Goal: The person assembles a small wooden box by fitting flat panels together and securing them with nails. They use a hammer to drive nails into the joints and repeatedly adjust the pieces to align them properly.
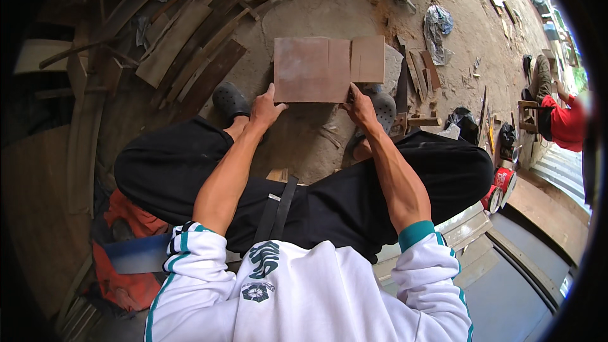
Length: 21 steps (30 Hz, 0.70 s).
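Note:
A flat, reddish-brown wooden board (310, 71) lies level in front of me, between my feet. My left hand (266, 109) grips its near left corner, thumb along the left edge. At the near right corner my right hand (361, 109) pinches the board in the same way. A smaller, lighter wooden piece (368, 57) sits against the board's right side, just beyond my right hand. A thin line runs down each of the two pieces. Whatever supports them from below is mostly hidden.
Long planks and offcuts (171, 44) are heaped at the left. Thin wood scraps (421, 76) and a handsaw (399, 125) lie right of my foot. Crumpled plastic (437, 28) is farther off. Red tins (500, 187) stand at the right. Another person in red (563, 120) sits at the far right.

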{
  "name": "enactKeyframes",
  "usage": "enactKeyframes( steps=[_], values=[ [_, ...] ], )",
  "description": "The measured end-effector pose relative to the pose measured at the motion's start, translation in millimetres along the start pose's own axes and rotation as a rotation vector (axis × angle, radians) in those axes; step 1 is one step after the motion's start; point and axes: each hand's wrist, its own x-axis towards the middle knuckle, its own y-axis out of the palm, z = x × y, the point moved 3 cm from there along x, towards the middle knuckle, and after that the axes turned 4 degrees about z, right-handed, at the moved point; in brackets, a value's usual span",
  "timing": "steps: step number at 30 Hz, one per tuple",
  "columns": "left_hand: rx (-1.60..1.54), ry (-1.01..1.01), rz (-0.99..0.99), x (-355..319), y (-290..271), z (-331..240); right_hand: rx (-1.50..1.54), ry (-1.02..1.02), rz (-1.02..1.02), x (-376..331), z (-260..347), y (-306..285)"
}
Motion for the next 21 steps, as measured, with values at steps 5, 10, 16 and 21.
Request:
enactKeyframes(
  steps=[5,10,16,21],
  values=[
    [-0.024,0.035,-0.042,-2.8,1.8,3.4,-0.015,-0.043,-0.031,1.4,-4.0,-2.6],
    [-0.037,0.057,-0.018,-2.8,-1.4,7.0,-0.047,0.037,-0.011,-3.5,-0.7,4.0],
    [-0.007,0.103,-0.032,-1.5,3.8,11.0,0.029,0.022,-0.041,-6.4,-16.9,10.4],
    [0.044,0.123,-0.04,-0.4,2.8,16.0,0.008,0.041,-0.046,-10.8,-6.4,8.8]
  ],
)
